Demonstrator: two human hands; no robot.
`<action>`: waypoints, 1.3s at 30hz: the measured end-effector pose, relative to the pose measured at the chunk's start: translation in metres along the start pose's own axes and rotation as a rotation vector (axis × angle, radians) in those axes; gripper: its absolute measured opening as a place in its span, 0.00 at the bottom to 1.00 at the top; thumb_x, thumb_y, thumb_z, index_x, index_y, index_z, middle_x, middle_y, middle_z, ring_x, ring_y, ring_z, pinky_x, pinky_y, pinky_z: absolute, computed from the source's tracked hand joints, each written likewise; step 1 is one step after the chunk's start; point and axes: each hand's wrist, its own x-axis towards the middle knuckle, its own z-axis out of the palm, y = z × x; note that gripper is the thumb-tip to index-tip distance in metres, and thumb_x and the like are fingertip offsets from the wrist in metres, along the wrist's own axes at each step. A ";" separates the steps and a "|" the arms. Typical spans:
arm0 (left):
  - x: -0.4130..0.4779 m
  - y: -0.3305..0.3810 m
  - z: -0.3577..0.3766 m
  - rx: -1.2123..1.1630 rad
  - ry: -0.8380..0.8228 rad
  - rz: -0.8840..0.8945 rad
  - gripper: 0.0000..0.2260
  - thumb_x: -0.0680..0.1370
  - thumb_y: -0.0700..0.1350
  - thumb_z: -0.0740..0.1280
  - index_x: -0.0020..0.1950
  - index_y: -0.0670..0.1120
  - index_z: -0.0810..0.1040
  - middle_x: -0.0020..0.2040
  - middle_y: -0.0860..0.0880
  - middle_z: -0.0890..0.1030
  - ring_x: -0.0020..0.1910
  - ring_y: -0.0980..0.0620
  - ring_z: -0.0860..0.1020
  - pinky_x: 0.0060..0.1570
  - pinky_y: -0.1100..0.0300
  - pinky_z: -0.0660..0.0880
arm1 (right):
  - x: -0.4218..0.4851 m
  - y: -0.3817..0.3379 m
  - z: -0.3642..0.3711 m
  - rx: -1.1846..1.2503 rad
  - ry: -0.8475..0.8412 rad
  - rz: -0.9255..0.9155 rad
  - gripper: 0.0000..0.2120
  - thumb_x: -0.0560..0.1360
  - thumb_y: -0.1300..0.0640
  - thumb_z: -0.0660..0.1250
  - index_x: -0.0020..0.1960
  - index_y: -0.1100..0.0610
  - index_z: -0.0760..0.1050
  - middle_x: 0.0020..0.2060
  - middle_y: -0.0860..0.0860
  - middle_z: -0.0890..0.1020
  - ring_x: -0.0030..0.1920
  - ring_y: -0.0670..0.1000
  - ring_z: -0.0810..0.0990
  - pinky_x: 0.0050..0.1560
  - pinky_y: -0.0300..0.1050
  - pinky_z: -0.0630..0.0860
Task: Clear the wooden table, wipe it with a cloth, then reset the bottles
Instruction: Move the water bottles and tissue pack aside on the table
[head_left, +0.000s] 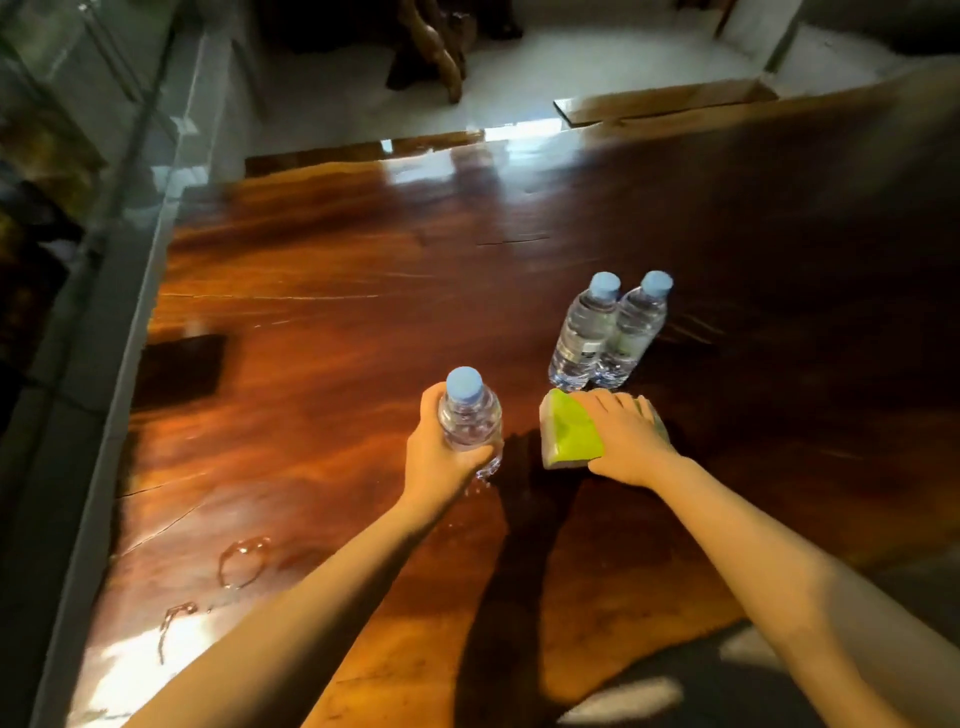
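My left hand is closed around a clear water bottle with a light blue cap, held upright just above or on the glossy wooden table. My right hand lies flat on a folded green and white cloth, pressing it onto the table. Right behind the cloth stand two more blue-capped water bottles, upright and touching each other.
Wet rings and streaks of water lie on the table near its front left. A grey ledge runs along the table's left edge. Dark carved wooden furniture stands on the white floor beyond the far edge.
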 end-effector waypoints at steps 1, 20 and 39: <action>0.002 0.005 0.018 0.000 -0.020 0.003 0.33 0.64 0.41 0.77 0.59 0.60 0.63 0.51 0.56 0.79 0.46 0.60 0.79 0.46 0.71 0.74 | -0.003 0.017 0.000 0.013 -0.005 0.021 0.44 0.65 0.53 0.71 0.75 0.48 0.51 0.71 0.50 0.63 0.70 0.58 0.62 0.73 0.63 0.54; 0.041 0.013 0.156 0.086 -0.090 -0.009 0.34 0.63 0.48 0.78 0.57 0.67 0.61 0.54 0.60 0.77 0.51 0.63 0.78 0.44 0.77 0.73 | 0.025 0.119 0.022 0.070 -0.127 0.000 0.44 0.70 0.57 0.69 0.75 0.45 0.45 0.75 0.50 0.54 0.77 0.60 0.46 0.72 0.68 0.37; 0.065 0.062 -0.021 0.905 -0.395 -0.116 0.30 0.75 0.61 0.63 0.71 0.46 0.64 0.71 0.43 0.71 0.67 0.44 0.71 0.63 0.52 0.70 | -0.010 0.012 -0.169 0.049 -0.053 0.071 0.22 0.77 0.50 0.63 0.67 0.59 0.71 0.65 0.60 0.76 0.63 0.60 0.74 0.60 0.49 0.71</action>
